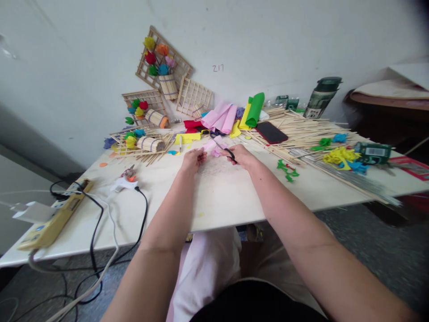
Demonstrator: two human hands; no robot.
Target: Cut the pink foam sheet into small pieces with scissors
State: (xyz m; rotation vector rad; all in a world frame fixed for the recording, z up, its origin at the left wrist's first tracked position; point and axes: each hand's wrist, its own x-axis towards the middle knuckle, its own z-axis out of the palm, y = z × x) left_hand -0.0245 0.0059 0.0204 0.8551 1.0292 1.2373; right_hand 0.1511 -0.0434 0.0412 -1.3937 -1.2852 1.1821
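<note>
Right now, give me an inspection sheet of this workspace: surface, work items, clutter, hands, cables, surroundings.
Surface: pale table, bare patch near its front edge.
Work items: black-handled scissors at a pink piece.
Clutter: stick pile, black phone, felt rolls, stick lattices with coloured flowers, glue gun.
Hands: right hand grips the scissors; left hand holds the pink piece.
Cables: power strip, black and white leads drooping off the front edge.
Surroundings: white wall, grey floor.
</note>
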